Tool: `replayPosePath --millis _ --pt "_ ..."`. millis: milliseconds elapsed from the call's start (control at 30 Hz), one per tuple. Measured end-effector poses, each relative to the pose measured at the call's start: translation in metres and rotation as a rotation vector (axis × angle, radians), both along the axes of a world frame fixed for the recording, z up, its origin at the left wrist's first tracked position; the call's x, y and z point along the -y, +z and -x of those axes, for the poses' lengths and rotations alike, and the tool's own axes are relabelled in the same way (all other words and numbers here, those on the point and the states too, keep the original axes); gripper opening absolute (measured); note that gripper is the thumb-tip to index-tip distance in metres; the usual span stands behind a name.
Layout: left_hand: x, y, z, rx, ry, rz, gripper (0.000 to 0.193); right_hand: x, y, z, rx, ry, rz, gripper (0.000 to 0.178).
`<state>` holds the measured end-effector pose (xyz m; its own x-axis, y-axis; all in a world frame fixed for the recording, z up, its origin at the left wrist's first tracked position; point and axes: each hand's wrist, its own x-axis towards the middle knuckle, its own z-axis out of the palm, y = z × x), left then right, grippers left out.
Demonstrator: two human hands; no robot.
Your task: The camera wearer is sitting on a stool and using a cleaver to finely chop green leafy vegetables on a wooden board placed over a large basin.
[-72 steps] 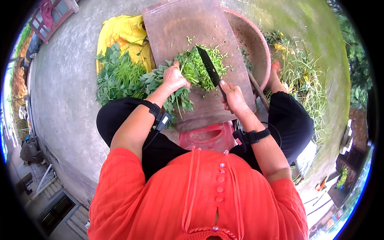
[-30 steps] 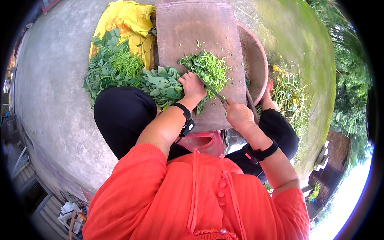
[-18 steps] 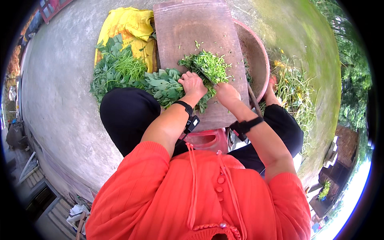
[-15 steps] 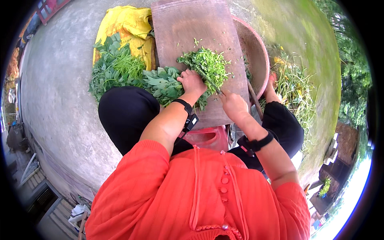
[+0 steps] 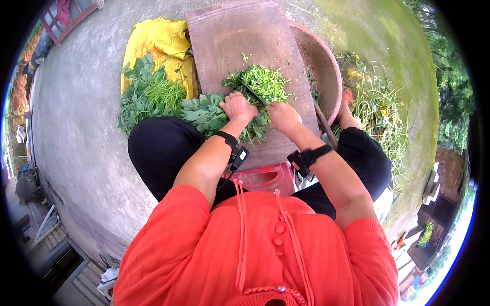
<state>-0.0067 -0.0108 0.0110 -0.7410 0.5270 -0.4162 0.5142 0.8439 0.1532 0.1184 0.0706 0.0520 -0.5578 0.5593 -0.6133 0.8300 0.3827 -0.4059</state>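
A wooden board [image 5: 242, 38] lies in front of me, with a heap of chopped greens [image 5: 268, 81] on it. My left hand [image 5: 239, 108] is closed over a bunch of leafy greens [image 5: 201, 111] that stretches off the board's left side. My right hand [image 5: 283, 116] grips a knife [image 5: 253, 96]; its handle is hidden in the fist. The dark blade slants up and left between the bunch and the chopped heap, close to my left fingers.
More leafy stems [image 5: 153, 94] lie on a yellow sack [image 5: 159, 43] at the left. A round reddish tub [image 5: 334, 66] stands partly under the board, a stick [image 5: 325, 126] beside it. Long plant scraps [image 5: 380, 112] litter the ground at right. A red plastic stool [image 5: 263, 178] sits below the board.
My right hand has moved left and up, bringing the knife closer to my left hand. The blade has turned to slant more across the bunch. The whole view has shifted slightly.
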Motion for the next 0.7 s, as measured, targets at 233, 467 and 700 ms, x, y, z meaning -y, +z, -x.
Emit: replayPosePath --millis 233,467,700 --pt "-0.001 -0.012 0.014 -0.049 0.091 0.026 0.068 0.056 0.063 -0.063 -0.038 0.007 -0.077 0.031" --pt "-0.013 0.000 0.005 0.009 0.013 0.017 0.056 0.031 -0.030 -0.041 -0.201 -0.143 -0.020 0.035" --pt "-0.003 -0.010 0.011 0.009 0.056 0.064 0.067 0.038 0.006 -0.035 -0.170 -0.094 -0.018 0.036"
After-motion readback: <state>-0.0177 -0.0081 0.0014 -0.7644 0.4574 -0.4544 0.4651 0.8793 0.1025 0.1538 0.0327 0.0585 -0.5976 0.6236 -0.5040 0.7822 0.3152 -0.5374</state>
